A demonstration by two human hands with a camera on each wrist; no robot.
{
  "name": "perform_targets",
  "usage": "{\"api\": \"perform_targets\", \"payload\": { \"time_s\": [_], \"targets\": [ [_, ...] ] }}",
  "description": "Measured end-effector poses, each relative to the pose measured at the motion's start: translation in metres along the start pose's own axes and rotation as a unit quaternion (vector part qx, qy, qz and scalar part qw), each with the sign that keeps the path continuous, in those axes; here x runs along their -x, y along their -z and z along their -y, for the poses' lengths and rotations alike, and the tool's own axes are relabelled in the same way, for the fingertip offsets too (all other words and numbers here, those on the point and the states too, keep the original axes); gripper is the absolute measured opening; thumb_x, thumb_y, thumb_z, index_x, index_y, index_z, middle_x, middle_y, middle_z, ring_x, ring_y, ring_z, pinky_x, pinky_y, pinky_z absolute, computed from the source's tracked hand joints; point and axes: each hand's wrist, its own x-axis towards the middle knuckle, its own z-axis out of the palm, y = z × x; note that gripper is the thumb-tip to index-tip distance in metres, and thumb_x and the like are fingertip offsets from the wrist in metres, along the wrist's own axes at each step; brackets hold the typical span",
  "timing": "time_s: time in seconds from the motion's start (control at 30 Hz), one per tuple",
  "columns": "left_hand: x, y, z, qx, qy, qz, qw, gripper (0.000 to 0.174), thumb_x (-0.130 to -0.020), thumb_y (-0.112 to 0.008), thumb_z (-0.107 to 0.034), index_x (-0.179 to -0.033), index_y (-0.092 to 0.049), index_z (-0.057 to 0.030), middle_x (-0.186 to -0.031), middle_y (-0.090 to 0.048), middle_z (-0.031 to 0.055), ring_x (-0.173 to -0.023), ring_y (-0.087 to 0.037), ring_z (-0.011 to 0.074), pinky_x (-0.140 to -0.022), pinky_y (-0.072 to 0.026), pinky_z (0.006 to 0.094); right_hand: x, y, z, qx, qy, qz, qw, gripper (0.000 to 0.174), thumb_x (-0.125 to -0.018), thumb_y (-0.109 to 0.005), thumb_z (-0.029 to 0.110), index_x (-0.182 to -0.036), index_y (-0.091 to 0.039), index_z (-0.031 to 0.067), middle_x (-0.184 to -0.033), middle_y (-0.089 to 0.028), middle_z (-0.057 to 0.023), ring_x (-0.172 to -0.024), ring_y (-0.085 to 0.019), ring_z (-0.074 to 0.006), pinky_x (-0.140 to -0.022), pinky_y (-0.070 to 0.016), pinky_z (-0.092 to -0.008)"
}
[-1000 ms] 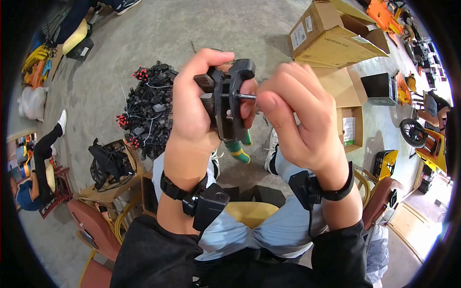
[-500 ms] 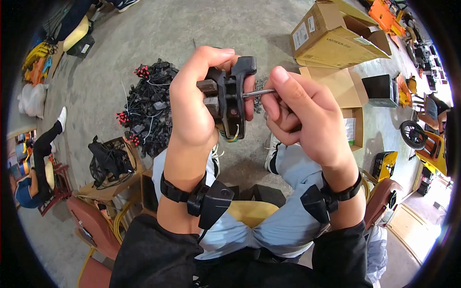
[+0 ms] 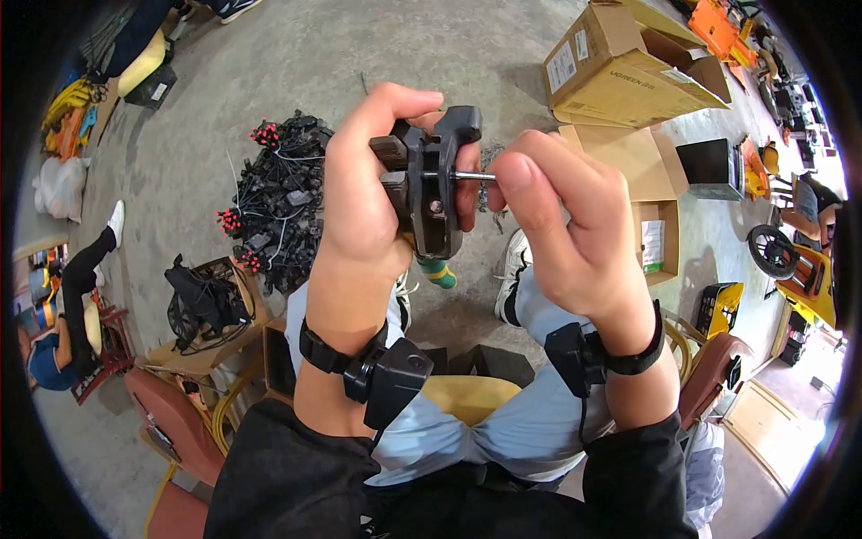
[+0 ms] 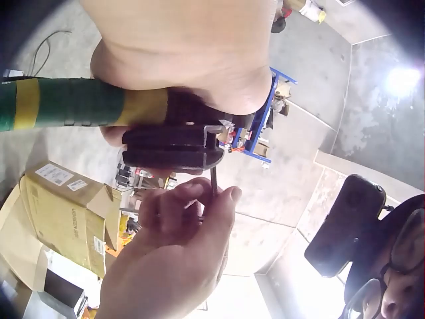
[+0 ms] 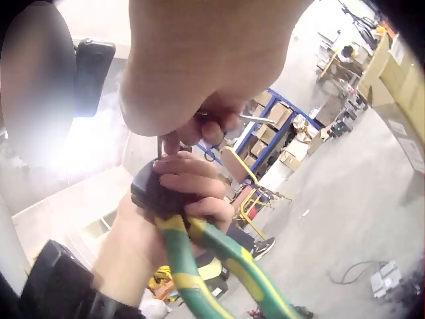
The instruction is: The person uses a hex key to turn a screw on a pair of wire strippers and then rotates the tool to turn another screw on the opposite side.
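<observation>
Crimping pliers with a black head (image 3: 440, 216) and green-and-yellow handles (image 5: 236, 266) are held up in front of the body. The left hand (image 3: 359, 202) grips the head from the left, its fingers wrapped behind it. Two ridged metal blocks (image 3: 390, 151) stick out of the head toward the palm. The right hand (image 3: 575, 234) pinches a thin metal hex key (image 3: 473, 176) between thumb and curled fingers, and the key's tip enters the head's right side. Another length of the key points sideways past the fingers in the right wrist view. The handles hang downward, spread apart.
A pile of black cable parts with red ends (image 3: 283, 198) lies on the floor at left. Open cardboard boxes (image 3: 628, 76) stand at right. A box with a black bag (image 3: 206, 305) sits at lower left, beside brown chairs (image 3: 175, 422). Other people are at the edges.
The right hand drew back and rolled to show its thumb, then rolled back with its fingers closer to the pliers. The pliers' head tipped slightly in the left hand.
</observation>
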Motion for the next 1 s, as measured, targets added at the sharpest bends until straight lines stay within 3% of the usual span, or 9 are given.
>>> {"api": "perform_targets", "payload": {
  "time_s": [0.23, 0.3, 0.43, 0.5, 0.53, 0.67, 0.73, 0.87, 1.0],
  "targets": [
    [0.0, 0.001, 0.001, -0.011, -0.012, 0.04, 0.999, 0.036, -0.077, -0.047, -0.034, -0.065, -0.055, -0.001, -0.056, -0.054, 0.0093, -0.042, -0.051, 0.0197, -0.041, -0.042, 0.0298, -0.003, 0.006, -0.003, 0.065, 0.088, 0.018, 0.994, 0.029, -0.091, -0.043, 0.017, -0.069, -0.049, 0.0014, -0.058, -0.046, -0.0047, -0.056, -0.043, -0.0154, -0.052, -0.034, -0.0278],
    [0.001, 0.0, 0.004, -0.042, -0.043, -0.013, 0.998, 0.035, -0.079, -0.047, -0.032, -0.068, -0.054, -0.0004, -0.057, -0.054, 0.0099, -0.042, -0.051, 0.019, -0.041, -0.0416, 0.0285, -0.002, 0.01, 0.01, -0.097, -0.151, 0.068, 0.981, 0.026, -0.09, -0.047, 0.019, -0.073, -0.052, 0.0001, -0.061, -0.053, -0.0056, -0.053, -0.05, -0.0168, -0.051, -0.0372, -0.0282],
    [0.003, -0.002, 0.005, -0.09, -0.109, -0.039, 0.989, 0.034, -0.08, -0.046, -0.032, -0.069, -0.054, -0.0003, -0.059, -0.055, 0.0101, -0.043, -0.051, 0.0182, -0.042, -0.042, 0.0276, -0.005, 0.005, 0.014, -0.25, -0.263, 0.045, 0.931, 0.039, -0.095, -0.037, 0.027, -0.066, -0.046, 0.0032, -0.055, -0.038, 0.002, -0.046, -0.029, -0.0045, -0.042, -0.0231, -0.0216],
    [0.0, 0.002, 0.007, -0.094, -0.156, -0.016, 0.983, 0.034, -0.08, -0.046, -0.032, -0.071, -0.054, -0.0004, -0.06, -0.056, 0.0103, -0.044, -0.051, 0.0179, -0.043, -0.0425, 0.0272, -0.008, 0.011, 0.014, -0.427, -0.393, 0.067, 0.812, 0.039, -0.095, -0.037, 0.028, -0.066, -0.046, 0.0039, -0.056, -0.038, 0.0031, -0.044, -0.024, -0.0029, -0.041, -0.0181, -0.0186],
    [-0.002, 0.004, 0.008, -0.095, -0.156, -0.016, 0.983, 0.034, -0.08, -0.046, -0.032, -0.071, -0.054, -0.0004, -0.06, -0.056, 0.0103, -0.044, -0.051, 0.0179, -0.043, -0.0425, 0.0272, -0.004, 0.015, 0.004, -0.503, -0.358, 0.093, 0.781, 0.037, -0.094, -0.041, 0.03, -0.08, -0.057, -0.0006, -0.065, -0.051, 0.0001, -0.051, -0.033, -0.0022, -0.046, -0.0267, -0.0182],
    [-0.004, 0.005, 0.005, -0.039, -0.097, 0.007, 0.994, 0.035, -0.079, -0.046, -0.033, -0.07, -0.055, -0.0006, -0.06, -0.056, 0.0101, -0.043, -0.051, 0.0182, -0.044, -0.0429, 0.0277, -0.005, 0.009, 0.015, -0.334, -0.334, 0.026, 0.881, 0.037, -0.094, -0.04, 0.028, -0.082, -0.057, -0.0014, -0.066, -0.052, -0.0008, -0.054, -0.038, -0.0045, -0.049, -0.0311, -0.0187],
    [-0.002, 0.003, 0.003, -0.015, -0.071, 0.008, 0.997, 0.035, -0.078, -0.046, -0.033, -0.069, -0.055, -0.0005, -0.059, -0.056, 0.0098, -0.043, -0.051, 0.0183, -0.043, -0.0428, 0.0278, -0.002, 0.007, 0.012, -0.252, -0.215, 0.026, 0.943, 0.034, -0.095, -0.039, 0.025, -0.084, -0.057, -0.002, -0.066, -0.052, -0.0013, -0.055, -0.044, -0.0082, -0.051, -0.0362, -0.0209],
    [0.0, 0.002, 0.001, -0.014, -0.041, 0.027, 0.999, 0.037, -0.077, -0.046, -0.035, -0.065, -0.056, -0.0009, -0.056, -0.054, 0.0085, -0.044, -0.05, 0.0179, -0.043, -0.0428, 0.0282, 0.001, -0.002, 0.009, -0.238, -0.176, 0.021, 0.955, 0.03, -0.095, -0.039, 0.021, -0.086, -0.058, -0.0024, -0.068, -0.055, -0.0039, -0.062, -0.05, -0.0102, -0.057, -0.0397, -0.023],
    [-0.008, 0.011, 0.003, 0.009, -0.016, 0.096, 0.995, 0.038, -0.077, -0.045, -0.036, -0.063, -0.055, -0.0021, -0.055, -0.054, 0.0078, -0.044, -0.05, 0.0174, -0.043, -0.0427, 0.0287, -0.001, -0.003, -0.001, -0.087, -0.057, 0.006, 0.995, 0.03, -0.093, -0.039, 0.019, -0.07, -0.048, 0.0013, -0.064, -0.044, -0.0033, -0.059, -0.04, -0.0127, -0.055, -0.0324, -0.0258]
  ]
}}
